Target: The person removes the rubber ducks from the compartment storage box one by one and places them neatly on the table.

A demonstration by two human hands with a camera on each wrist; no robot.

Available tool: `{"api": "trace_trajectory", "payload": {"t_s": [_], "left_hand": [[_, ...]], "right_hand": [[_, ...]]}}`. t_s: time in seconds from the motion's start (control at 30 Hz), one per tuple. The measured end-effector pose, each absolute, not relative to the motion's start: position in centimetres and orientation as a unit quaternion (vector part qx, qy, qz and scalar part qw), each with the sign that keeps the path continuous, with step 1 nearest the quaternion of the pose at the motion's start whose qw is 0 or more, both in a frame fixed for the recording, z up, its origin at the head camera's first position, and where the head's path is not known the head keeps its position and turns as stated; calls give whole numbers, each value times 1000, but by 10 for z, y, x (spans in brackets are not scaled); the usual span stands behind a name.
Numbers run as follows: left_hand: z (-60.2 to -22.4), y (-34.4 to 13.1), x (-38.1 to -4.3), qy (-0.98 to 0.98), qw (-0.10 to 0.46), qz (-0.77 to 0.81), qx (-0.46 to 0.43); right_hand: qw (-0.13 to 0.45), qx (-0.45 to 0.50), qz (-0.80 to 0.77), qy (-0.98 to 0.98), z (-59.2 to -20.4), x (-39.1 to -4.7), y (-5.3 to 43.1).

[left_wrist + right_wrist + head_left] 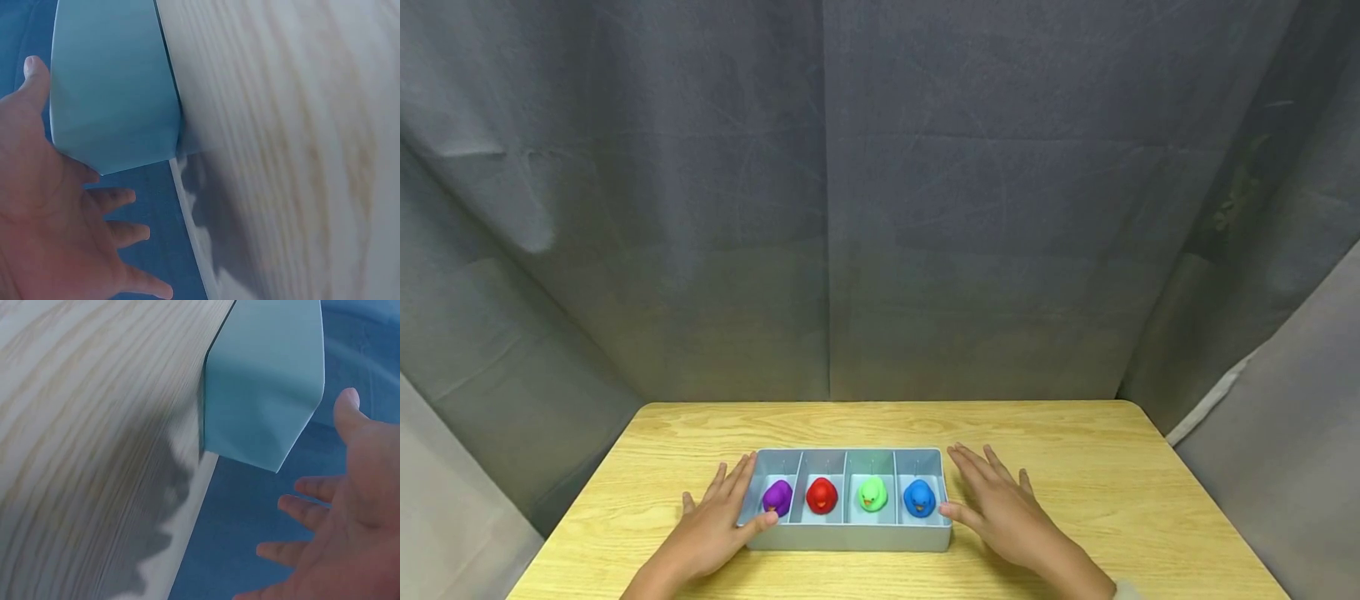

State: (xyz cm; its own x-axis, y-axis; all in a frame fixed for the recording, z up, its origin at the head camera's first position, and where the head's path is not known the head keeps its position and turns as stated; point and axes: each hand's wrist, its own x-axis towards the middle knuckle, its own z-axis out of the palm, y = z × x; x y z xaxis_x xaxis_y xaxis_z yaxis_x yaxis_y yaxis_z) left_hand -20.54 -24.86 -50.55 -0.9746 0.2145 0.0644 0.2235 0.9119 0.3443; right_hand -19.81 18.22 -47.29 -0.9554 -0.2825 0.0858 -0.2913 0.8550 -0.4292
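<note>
A grey-blue tray [850, 538] with several compartments sits on the table. From left to right its compartments hold a purple rubber duck [777, 497], a red rubber duck [822, 496], a light green rubber duck [872, 494] and a blue rubber duck [919, 498]. At the tray's left end is my left hand [718, 521], fingers spread and thumb over the front corner; the left wrist view has this hand [50, 212] right at the tray's end wall [119, 87]. My right hand [1003, 517] is spread beside the right end, thumb tip near the rim; fingers extend in the right wrist view.
The wooden table [1105, 467] has light grain and rounded far corners. Grey curtains [970, 208] hang behind it and along both sides. Shadows of the hands fall on the tabletop by the tray's ends.
</note>
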Motion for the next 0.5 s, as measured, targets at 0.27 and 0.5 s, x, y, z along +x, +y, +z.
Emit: {"api": "trace_trajectory", "payload": {"t_s": [0.27, 0.5], "left_hand": [[-502, -247, -204, -976, -4, -193, -103], [-502, -245, -203, -971, -32, -219, -87]], "right_hand": [[-2, 160, 237, -958, -474, -200, 171], [-6, 166, 247, -955, -477, -202, 165]]}}
